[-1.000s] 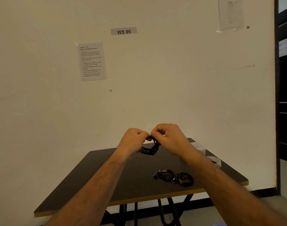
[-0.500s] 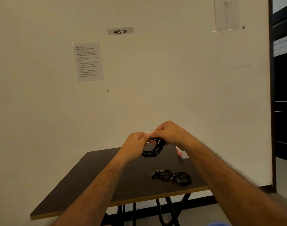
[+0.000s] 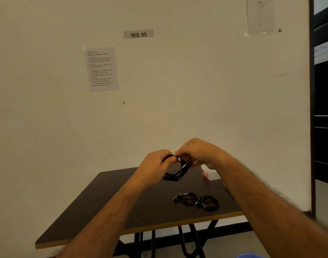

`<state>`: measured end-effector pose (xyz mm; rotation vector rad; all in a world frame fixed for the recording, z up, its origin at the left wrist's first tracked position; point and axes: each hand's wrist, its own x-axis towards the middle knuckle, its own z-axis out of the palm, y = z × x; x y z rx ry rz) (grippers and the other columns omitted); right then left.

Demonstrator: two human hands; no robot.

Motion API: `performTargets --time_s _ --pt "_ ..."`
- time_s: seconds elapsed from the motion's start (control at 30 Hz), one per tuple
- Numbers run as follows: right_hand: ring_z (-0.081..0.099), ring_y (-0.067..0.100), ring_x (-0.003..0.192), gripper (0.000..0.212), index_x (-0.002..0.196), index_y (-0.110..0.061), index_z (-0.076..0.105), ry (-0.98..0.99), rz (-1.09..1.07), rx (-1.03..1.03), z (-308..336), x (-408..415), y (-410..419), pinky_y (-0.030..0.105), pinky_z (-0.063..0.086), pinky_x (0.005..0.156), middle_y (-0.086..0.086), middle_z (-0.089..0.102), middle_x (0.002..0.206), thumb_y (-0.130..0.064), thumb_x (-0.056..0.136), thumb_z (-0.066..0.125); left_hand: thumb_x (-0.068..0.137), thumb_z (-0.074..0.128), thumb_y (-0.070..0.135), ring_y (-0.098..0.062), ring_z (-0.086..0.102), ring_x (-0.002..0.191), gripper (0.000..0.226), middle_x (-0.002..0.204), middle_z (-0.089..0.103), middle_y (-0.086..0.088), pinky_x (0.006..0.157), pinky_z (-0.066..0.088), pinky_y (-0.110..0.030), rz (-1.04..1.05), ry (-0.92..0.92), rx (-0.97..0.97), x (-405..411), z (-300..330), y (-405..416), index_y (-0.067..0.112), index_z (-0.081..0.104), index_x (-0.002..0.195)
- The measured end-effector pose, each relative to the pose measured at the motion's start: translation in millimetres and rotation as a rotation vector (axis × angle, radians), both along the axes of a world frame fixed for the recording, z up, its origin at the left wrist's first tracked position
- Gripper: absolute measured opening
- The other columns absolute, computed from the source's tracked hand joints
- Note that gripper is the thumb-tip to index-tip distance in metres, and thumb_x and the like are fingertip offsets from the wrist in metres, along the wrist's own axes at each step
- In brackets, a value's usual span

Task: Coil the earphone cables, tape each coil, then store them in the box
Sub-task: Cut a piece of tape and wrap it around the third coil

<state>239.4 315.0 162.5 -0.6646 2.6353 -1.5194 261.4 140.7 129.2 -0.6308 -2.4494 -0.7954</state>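
A coiled black earphone cable (image 3: 175,175) hangs in the air above the dark table (image 3: 107,207). My left hand (image 3: 155,163) grips the coil's left side. My right hand (image 3: 198,151) pinches its top right part, where the plug shows. Two other black coils (image 3: 196,200) lie side by side on the table near its front right edge. A white box with a red mark (image 3: 208,173) stands at the table's right side, partly hidden behind my right forearm.
The table stands against a pale wall with a printed sheet (image 3: 101,68) and a "WS 05" label (image 3: 138,34). A dark doorway (image 3: 324,108) opens on the right. The table's front edge (image 3: 159,228) shows yellow trim, with black legs below.
Both hands have risen slightly with the coil and turned it. The view has shifted, and the white box now shows beside my right forearm.
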Motion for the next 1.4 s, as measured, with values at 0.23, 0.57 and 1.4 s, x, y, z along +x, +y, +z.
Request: performTargets --time_s 0.23,0.57,1.4 --pt "0.061 0.015 0.065 0.035 0.059 -0.021 0.069 -0.082 -0.045 0.035 -0.9 2.0 -3.9 0.041 0.047 0.079 -0.004 0.067 0.061 -0.019 0.092 0.059 0.1 0.053 0.029 -0.01 0.052 0.076 0.02 0.082 0.059 0.007 0.067 0.039 -0.026 0.096 0.234 -0.176 -1.3 -1.7 -1.4 0.017 0.067 0.093" --pt "0.053 0.012 0.062 0.027 0.068 -0.018 0.062 -0.156 -0.045 0.018 2.3 4.7 0.7 0.042 0.044 0.082 -0.01 0.058 0.048 -0.025 0.094 0.06 0.08 0.079 0.022 -0.021 0.053 0.065 0.015 0.069 0.059 -0.003 0.051 0.044 -0.034 0.157 0.607 -0.299 -8.8 -9.4 -2.5 0.009 0.072 0.078" --pt "0.066 0.007 0.08 0.015 0.087 -0.018 0.076 0.566 -0.03 0.199 -8.0 3.5 1.3 0.028 0.055 0.076 -0.007 0.072 0.082 -0.01 0.081 0.064 0.099 0.052 0.038 -0.015 0.053 0.074 0.034 0.082 0.06 -0.002 0.066 0.043 -0.028 0.217 0.34 -0.186 4.2 2.8 0.3 0.011 0.072 0.097"
